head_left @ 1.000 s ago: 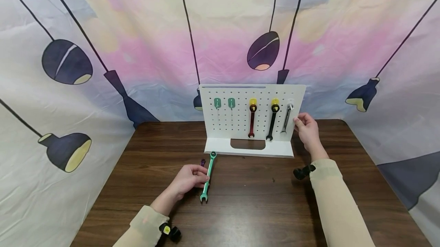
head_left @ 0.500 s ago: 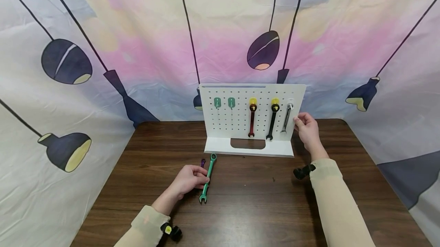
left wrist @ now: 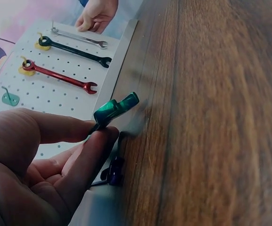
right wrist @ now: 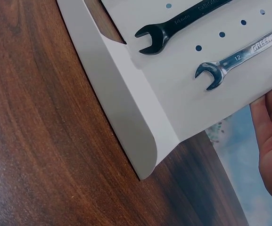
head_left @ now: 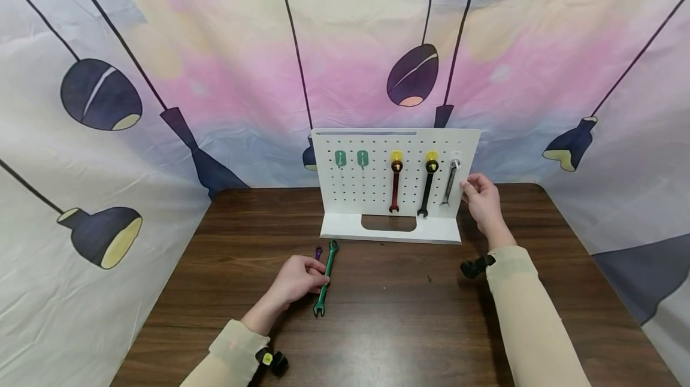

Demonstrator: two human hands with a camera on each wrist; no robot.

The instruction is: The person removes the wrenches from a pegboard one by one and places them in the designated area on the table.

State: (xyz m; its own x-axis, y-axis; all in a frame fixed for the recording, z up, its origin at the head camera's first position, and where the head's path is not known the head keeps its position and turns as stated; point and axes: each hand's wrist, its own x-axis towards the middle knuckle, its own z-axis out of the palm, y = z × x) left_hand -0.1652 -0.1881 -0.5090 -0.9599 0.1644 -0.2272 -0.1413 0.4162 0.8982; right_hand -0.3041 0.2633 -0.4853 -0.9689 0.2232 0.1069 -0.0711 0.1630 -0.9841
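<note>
My left hand [head_left: 299, 279] pinches a green combination wrench [head_left: 330, 258] between thumb and fingers, its ring end pointing at the pegboard. In the left wrist view the open end of the green wrench [left wrist: 107, 112] rises above the fingertips. A purple wrench [head_left: 318, 252] lies beyond the left hand, mostly hidden by it. My right hand [head_left: 483, 204] grips the right edge of the white pegboard [head_left: 342, 228]. On its hooks hang a red wrench [head_left: 395, 189], a black wrench [head_left: 428, 190] and a silver wrench [head_left: 450, 184]. Two green hooks [head_left: 363, 159] at the left carry nothing.
The pegboard stands upright on its bent foot near the back of the brown wooden table [head_left: 388, 327]. Directly behind hangs a cloth backdrop [head_left: 242, 75] printed with lamps. A black wrist camera [head_left: 278, 363] sits at the left cuff.
The green wrench's ring end has dipped slightly toward the table, and its shaft looks darker. The right hand keeps its hold on the pegboard edge.
</note>
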